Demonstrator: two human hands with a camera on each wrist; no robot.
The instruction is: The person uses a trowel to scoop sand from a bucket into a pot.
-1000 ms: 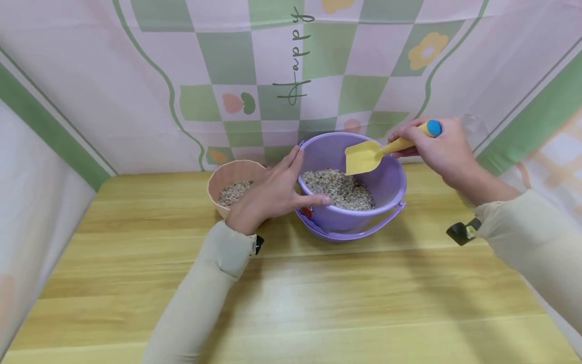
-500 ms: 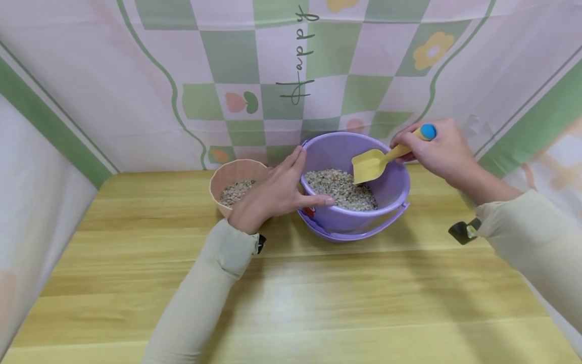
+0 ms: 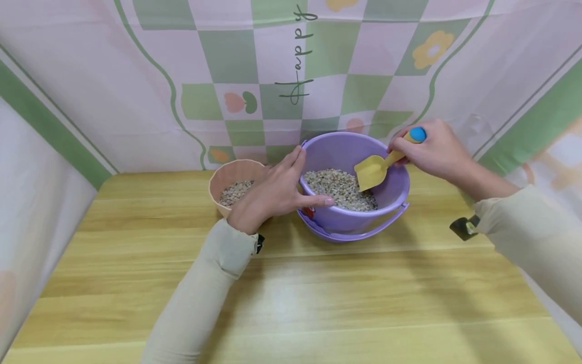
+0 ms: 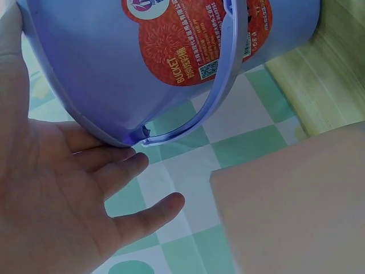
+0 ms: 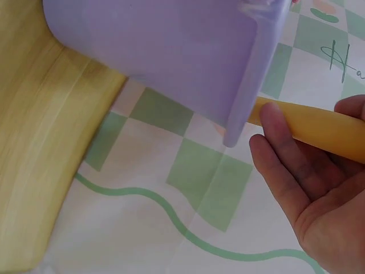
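Observation:
A purple bucket [image 3: 391, 197] holding small mixed gravel [image 3: 336, 189] stands near the back wall. My left hand [image 3: 275, 192] rests on its left rim, with the thumb out along the front edge and the fingers spread nearly straight. In the left wrist view the left hand [image 4: 63, 188] touches the rim beside the handle hinge. My right hand [image 3: 432, 149] grips the handle of a yellow toy shovel [image 3: 370, 173]. The shovel's blade slants down inside the bucket, its tip at the gravel. In the right wrist view the yellow handle [image 5: 319, 125] lies across the fingers.
A peach-coloured bowl [image 3: 223, 177] with some gravel in it stands left of the bucket, partly hidden by my left hand. The bucket's carrying handle [image 3: 364, 234] hangs at its front. A checkered cloth [image 3: 227, 55] covers the wall behind the wooden table [image 3: 291, 303].
My right hand has moved left and slightly down with the shovel. Its blade has dropped from above the gravel to the gravel's surface. The left hand stays on the bucket rim.

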